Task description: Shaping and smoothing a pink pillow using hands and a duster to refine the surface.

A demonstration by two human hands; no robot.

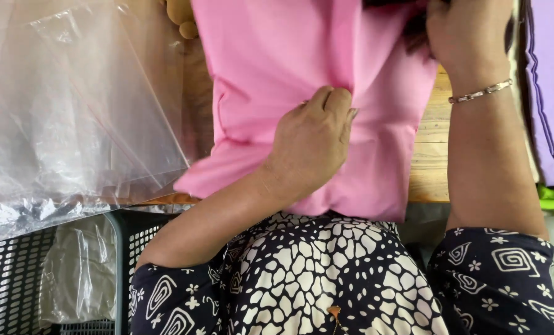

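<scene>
left hand (311,146): fingers bent, pinching a fold of the pink cloth (277,62) | right hand (466,31): grips cloth's far edge, bracelet (480,92) on wrist | cloth: lies on wooden table (429,155) | left: clear plastic bags (72,105) | right: purple cloth (553,80)

Garment packing workshop — folded cloth (289,56), plastic bags (72,111).

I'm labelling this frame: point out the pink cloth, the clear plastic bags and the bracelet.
pink cloth (277,56): head view, flat upper part.
clear plastic bags (72,111): head view, middle of the pile.
bracelet (480,92): head view, band across the wrist.
</scene>
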